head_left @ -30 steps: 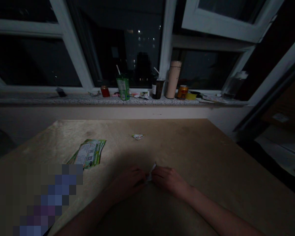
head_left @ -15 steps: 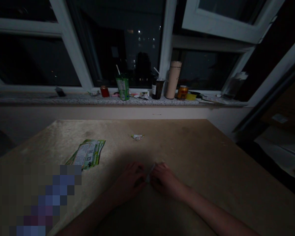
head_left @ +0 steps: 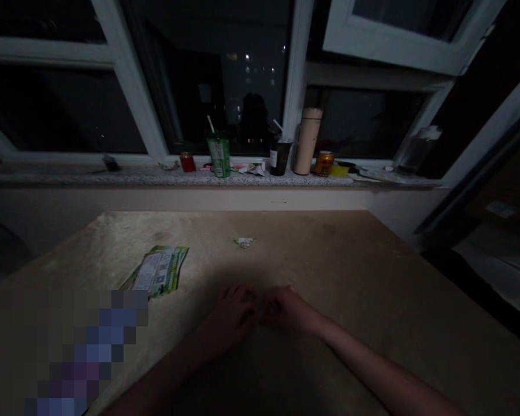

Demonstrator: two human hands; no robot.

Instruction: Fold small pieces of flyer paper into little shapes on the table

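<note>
My left hand (head_left: 237,307) and my right hand (head_left: 288,309) are close together, low over the table (head_left: 329,248). Both are closed, thumb and forefinger curled towards each other. A small pale wrapper (head_left: 261,314) is pinched between the fingertips; only a sliver shows, the rest hidden by fingers and deep shadow. The other fingers of my left hand are bent towards the tabletop. Beyond the hands lies a small folded triangular wrapper (head_left: 245,242), white with green edges. To the left are flat green printed packets (head_left: 162,271), overlapping one another.
A blurred-out bluish patch (head_left: 99,335) covers the table's left front. Along the windowsill (head_left: 156,178) stand a green cup with a straw (head_left: 219,155), a dark drink cup (head_left: 279,157), a pink flask (head_left: 307,141), an orange can (head_left: 324,164) and a red jar (head_left: 188,162).
The pale wrapper showed more between my fingers before; now my right hand has curled and covers most of it. The whole view has shifted slightly.
</note>
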